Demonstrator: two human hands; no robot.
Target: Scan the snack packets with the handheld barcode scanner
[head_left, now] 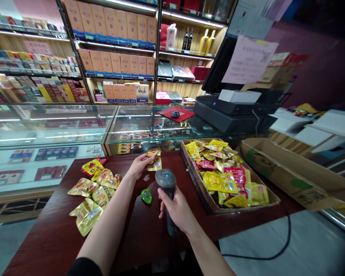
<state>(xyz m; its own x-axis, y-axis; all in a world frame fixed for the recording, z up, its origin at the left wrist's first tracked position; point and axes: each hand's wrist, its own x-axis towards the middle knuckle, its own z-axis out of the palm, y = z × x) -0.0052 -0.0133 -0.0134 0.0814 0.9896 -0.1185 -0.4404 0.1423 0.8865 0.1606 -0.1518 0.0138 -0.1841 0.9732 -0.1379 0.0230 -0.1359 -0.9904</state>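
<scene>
One gold packet [154, 165] at eleven o'clock from the scanner [165, 177]; I log left hand [140, 166] fingers pinching it, right hand [174, 209] fingers wrapping the scanner.

We see bright, cool light from white strips [193, 19] along the shelves [186, 88], with glare streaking the glass counter [83, 126]. We find the centre fairly clear, the right-hand boxes [278, 73] stretched and smeared, the upper-right corner nearly black.

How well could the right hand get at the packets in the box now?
Probably not well: the right hand holds the scanner, though the packets lie uncovered in the open box to its right.
</scene>
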